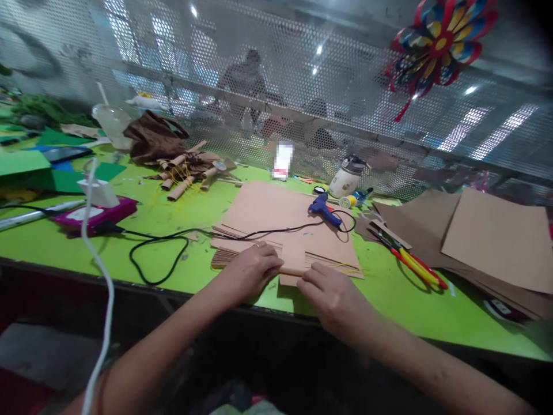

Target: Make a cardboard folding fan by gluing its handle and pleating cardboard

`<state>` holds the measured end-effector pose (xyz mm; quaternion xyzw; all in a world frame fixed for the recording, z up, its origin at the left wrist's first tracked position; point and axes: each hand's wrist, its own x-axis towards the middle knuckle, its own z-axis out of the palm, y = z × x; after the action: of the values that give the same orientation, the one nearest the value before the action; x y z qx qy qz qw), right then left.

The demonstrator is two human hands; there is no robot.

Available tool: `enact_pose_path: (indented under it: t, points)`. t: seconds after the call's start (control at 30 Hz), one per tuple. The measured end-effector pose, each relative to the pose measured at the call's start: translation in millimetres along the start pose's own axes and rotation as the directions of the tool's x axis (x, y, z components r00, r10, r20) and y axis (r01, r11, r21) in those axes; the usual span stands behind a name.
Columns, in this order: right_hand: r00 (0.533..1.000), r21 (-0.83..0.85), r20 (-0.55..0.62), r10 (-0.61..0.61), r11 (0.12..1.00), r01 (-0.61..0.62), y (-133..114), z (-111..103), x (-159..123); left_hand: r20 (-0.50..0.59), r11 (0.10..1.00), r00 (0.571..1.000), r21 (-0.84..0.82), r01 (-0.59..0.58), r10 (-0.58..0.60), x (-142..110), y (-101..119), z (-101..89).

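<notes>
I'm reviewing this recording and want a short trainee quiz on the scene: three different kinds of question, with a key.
1. True or false: the blue glue gun lies on a large brown sheet.
2. What colour is the tabletop? A) red B) white C) green
3. What do the left hand and right hand hold between them?

Key:
1. True.
2. C.
3. A small piece of brown paper, near the table's front edge.
</notes>
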<state>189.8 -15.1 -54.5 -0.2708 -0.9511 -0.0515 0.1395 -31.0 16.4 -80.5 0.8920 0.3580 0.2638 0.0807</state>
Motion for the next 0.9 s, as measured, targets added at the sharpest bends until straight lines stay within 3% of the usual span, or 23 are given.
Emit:
enact_pose_path:
  t: [0.23, 0.4, 0.5, 0.77, 0.9]
  points:
    - [0.965, 0.346, -0.089, 0.248, 0.916, -0.203, 32, 1, 24, 0.013, 0.999, 0.999, 0.000, 0.040, -0.040, 0, 4, -3.5]
    - [0.880, 0.560, 0.174, 0.442, 0.691, -0.457, 55, 13, 38, 0.040, 0.995, 0.994, 0.013, 0.102, -0.103, -1, 12, -9.4]
    - [0.845, 0.620, 0.244, 0.476, 0.594, -0.513, 59, 22, 39, 0.036, 0.993, 0.993, 0.032, 0.114, -0.115, 0, 13, -7.6]
    - [0.903, 0.577, 0.062, 0.426, 0.723, -0.381, 54, 30, 35, -0.052, 0.985, 0.983, -0.015, 0.174, -0.174, 2, 8, 3.0]
    - [0.906, 0.546, -0.030, 0.423, 0.766, -0.339, 54, 37, 31, 0.039, 0.991, 0.991, 0.038, 0.129, -0.130, 3, 6, 3.3]
